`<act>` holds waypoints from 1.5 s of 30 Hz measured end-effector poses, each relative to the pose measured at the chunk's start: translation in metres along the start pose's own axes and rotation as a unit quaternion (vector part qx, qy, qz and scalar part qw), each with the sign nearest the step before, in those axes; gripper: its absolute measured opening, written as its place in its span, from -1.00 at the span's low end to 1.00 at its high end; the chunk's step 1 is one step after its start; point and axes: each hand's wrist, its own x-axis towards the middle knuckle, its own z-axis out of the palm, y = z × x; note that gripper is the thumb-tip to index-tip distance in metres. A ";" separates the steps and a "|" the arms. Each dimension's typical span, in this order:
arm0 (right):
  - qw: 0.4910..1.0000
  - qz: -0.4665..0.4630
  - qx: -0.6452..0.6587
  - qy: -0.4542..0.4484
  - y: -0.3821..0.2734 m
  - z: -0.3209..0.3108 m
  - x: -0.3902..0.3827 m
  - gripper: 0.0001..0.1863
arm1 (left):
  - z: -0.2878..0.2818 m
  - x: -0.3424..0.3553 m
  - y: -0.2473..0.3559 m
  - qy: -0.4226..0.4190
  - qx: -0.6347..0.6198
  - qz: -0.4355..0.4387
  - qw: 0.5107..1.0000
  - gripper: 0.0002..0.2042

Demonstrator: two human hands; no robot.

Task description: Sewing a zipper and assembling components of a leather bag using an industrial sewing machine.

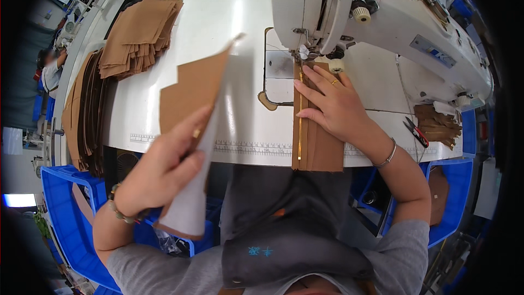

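Note:
My left hand (pixel 166 166) grips a brown panel (pixel 191 84) with a pale underside, raised over the left part of the table and its front edge. Its fingers and thumb close on the panel's edge. My right hand (pixel 335 104) lies flat, fingers spread, on a brown piece (pixel 322 153) along which runs a gold zipper (pixel 300 131). The far end of that piece reaches the needle area of a white sewing machine (pixel 308 0). Whether the needle is down in it, I cannot tell.
Stacked brown panels (pixel 139 38) lie at the far left, with a darker-edged pile (pixel 87 114) nearer. Red-handled thread snips (pixel 419 134) sit beside brown scraps (pixel 436 123) at right. Blue bins (pixel 65 196) flank the white table (pixel 218 5). Another person (pixel 52 71) is at far left.

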 end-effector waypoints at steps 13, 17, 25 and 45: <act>0.994 -0.050 -0.094 -0.022 0.009 0.003 -0.003 -0.34 | 0.087 0.076 0.003 -0.047 0.164 0.414 0.894 -0.35; 0.995 -0.008 -0.087 -0.039 0.009 0.009 -0.005 -0.34 | 0.104 0.125 -0.017 0.180 0.344 0.332 0.860 -0.44; 0.999 -0.002 0.028 -0.024 0.011 0.011 -0.007 -0.44 | 0.114 0.152 -0.033 0.195 0.347 0.256 0.881 -0.46; 0.998 0.030 0.030 -0.048 0.004 -0.004 -0.001 -0.41 | 0.102 0.178 -0.031 0.215 0.333 0.275 0.876 -0.55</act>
